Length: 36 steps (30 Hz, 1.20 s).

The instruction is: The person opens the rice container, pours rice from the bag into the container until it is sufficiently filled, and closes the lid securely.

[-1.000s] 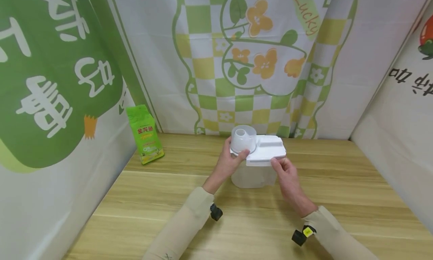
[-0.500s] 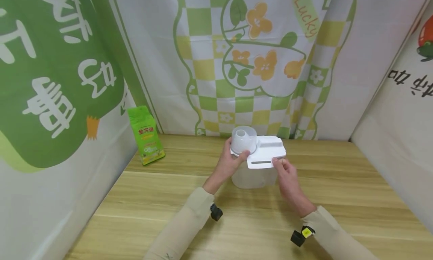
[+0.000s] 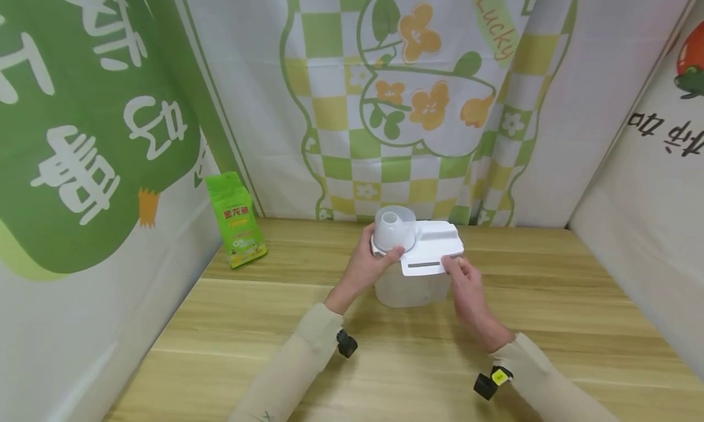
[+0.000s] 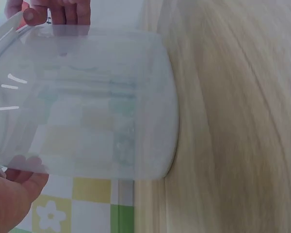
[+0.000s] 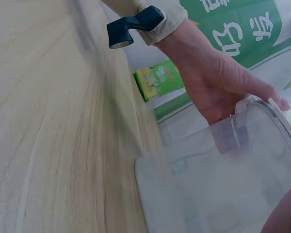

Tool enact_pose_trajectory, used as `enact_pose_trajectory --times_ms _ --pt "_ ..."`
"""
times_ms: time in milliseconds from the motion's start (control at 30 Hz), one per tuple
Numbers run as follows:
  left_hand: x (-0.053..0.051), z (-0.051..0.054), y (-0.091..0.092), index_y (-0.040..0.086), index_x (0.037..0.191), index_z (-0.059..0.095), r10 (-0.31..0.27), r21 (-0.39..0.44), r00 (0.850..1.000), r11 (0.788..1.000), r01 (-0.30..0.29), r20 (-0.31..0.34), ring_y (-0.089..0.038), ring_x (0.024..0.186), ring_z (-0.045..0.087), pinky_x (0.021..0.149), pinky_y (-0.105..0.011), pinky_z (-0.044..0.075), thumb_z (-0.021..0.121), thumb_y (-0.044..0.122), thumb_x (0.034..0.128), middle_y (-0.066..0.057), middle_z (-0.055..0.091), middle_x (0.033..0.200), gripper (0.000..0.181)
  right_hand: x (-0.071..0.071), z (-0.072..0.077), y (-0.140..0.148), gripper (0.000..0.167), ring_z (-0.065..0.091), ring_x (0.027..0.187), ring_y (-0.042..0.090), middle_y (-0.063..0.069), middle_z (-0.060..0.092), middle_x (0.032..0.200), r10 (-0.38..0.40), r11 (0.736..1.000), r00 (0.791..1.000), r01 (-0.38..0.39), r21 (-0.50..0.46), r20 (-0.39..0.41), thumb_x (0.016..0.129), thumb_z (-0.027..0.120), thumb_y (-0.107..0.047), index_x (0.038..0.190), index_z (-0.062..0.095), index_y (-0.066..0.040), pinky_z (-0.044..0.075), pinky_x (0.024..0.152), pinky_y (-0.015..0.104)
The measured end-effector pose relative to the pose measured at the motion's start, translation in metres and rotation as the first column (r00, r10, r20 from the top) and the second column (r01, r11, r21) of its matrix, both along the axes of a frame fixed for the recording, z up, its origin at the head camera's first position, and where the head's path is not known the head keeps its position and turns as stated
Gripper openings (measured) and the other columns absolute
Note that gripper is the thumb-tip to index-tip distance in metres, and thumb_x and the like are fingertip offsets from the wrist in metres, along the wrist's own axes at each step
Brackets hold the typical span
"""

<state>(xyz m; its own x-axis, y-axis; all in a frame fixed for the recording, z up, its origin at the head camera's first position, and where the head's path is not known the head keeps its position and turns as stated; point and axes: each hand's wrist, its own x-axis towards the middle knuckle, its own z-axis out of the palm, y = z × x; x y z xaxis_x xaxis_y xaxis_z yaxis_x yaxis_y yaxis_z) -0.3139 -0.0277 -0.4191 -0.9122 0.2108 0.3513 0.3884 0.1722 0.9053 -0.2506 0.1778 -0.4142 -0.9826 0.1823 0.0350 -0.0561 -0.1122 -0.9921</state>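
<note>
A translucent plastic storage container (image 3: 409,291) stands upright on the table, with a white lid (image 3: 437,245) over its top. On the lid's left part sits a clear measuring cup (image 3: 393,228). My left hand (image 3: 365,264) grips the container's upper left side, its thumb over the lid's rim beside the cup; fingers curl against the wall in the left wrist view. At the lid's front right edge, my right hand (image 3: 467,287) pinches the flap (image 3: 423,267), which stands raised with a long slot showing. Through the clear wall (image 4: 87,121) I see no contents.
A green bag (image 3: 238,221) with printed lettering stands at the table's back left. Patterned cloth (image 3: 385,171) hangs behind the table, and printed sheets rise on both sides. The wood tabletop (image 3: 407,373) runs toward me.
The lid's front flap has swung up and outward under my right fingers, so its slot shows. The cup now leans slightly toward me, and my left hand has shifted a little left.
</note>
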Motion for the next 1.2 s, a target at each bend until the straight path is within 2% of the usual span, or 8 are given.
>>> enact_pose_trajectory --times_ms 167,267,367,467,600,800,1000,1200 --pt "-0.002 0.001 -0.006 0.010 0.142 0.039 0.011 -0.033 1.000 0.999 -0.012 -0.012 -0.029 0.108 0.060 0.087 -0.038 0.055 0.076 0.036 0.0837 -0.018 0.057 0.128 0.073 -0.003 -0.001 0.004 0.031 0.043 0.103 0.014 -0.004 0.046 0.085 -0.026 0.998 0.999 0.024 -0.054 -0.031 0.101 0.048 -0.018 0.073 0.041 -0.008 0.035 0.104 0.031" --pt "-0.004 0.001 -0.009 0.010 0.141 0.040 0.009 -0.035 1.000 0.999 -0.009 -0.017 -0.029 0.109 0.060 0.088 -0.039 0.055 0.076 0.032 0.0841 -0.019 0.057 0.129 0.070 -0.005 -0.002 0.009 0.030 0.048 0.101 0.009 -0.004 0.047 0.085 -0.043 0.992 0.997 0.036 -0.118 -0.059 0.103 0.046 -0.016 0.075 0.041 -0.007 0.037 0.109 0.031" --pt "-0.005 0.001 -0.011 0.010 0.141 0.041 -0.007 -0.033 1.000 0.999 0.006 -0.010 -0.031 0.112 0.060 0.091 -0.041 0.055 0.076 0.029 0.0846 -0.019 0.056 0.130 0.069 -0.006 -0.002 0.013 0.022 0.055 0.103 0.008 -0.007 0.052 0.096 -0.050 0.988 0.997 0.042 -0.149 -0.051 0.103 0.045 -0.018 0.083 0.045 -0.011 0.042 0.105 0.032" --pt "-0.005 0.001 -0.012 0.010 0.141 0.041 -0.017 -0.036 1.000 0.999 0.017 0.001 -0.032 0.112 0.059 0.091 -0.042 0.054 0.076 0.028 0.0844 -0.020 0.056 0.131 0.069 -0.006 -0.001 0.018 0.012 0.057 0.108 0.010 -0.007 0.051 0.107 -0.042 0.991 0.999 0.039 -0.130 -0.019 0.104 0.044 -0.023 0.095 0.044 -0.016 0.047 0.099 0.028" --pt "-0.007 0.002 -0.014 0.009 0.142 0.040 -0.031 -0.037 1.000 0.999 0.031 -0.004 -0.032 0.111 0.060 0.091 -0.040 0.054 0.076 0.028 0.0840 -0.020 0.056 0.131 0.071 -0.009 0.001 0.024 0.008 0.057 0.107 0.009 -0.008 0.051 0.107 -0.022 0.995 1.000 0.022 -0.098 -0.005 0.105 0.041 -0.025 0.104 0.042 -0.017 0.051 0.092 0.023" --pt "-0.008 0.000 -0.017 0.008 0.142 0.041 -0.053 -0.028 0.999 0.998 0.053 -0.002 -0.032 0.111 0.060 0.091 -0.040 0.055 0.075 0.022 0.0852 -0.021 0.056 0.131 0.068 -0.016 0.009 0.029 0.021 0.057 0.102 0.004 -0.010 0.054 0.105 0.036 0.997 0.999 -0.037 -0.061 -0.020 0.106 0.039 -0.025 0.120 0.043 -0.010 0.049 0.089 0.021" --pt "-0.009 0.001 -0.021 0.009 0.143 0.040 -0.099 -0.019 0.995 0.995 0.099 -0.005 -0.030 0.111 0.060 0.089 -0.037 0.055 0.076 0.030 0.0851 -0.018 0.055 0.132 0.071 -0.022 0.017 0.031 0.036 0.056 0.105 0.003 -0.009 0.054 0.113 0.085 0.995 0.996 -0.086 -0.043 -0.025 0.106 0.038 -0.029 0.133 0.040 -0.005 0.048 0.087 0.019" --pt "-0.010 0.001 -0.024 0.004 0.144 0.038 -0.162 -0.015 0.987 0.987 0.162 -0.001 -0.029 0.111 0.059 0.088 -0.033 0.055 0.072 0.017 0.0874 -0.023 0.054 0.131 0.067 -0.026 0.018 0.033 0.041 0.058 0.104 0.001 -0.011 0.059 0.109 0.098 0.993 0.995 -0.098 -0.058 -0.011 0.106 0.039 -0.029 0.136 0.039 -0.001 0.050 0.085 0.017"
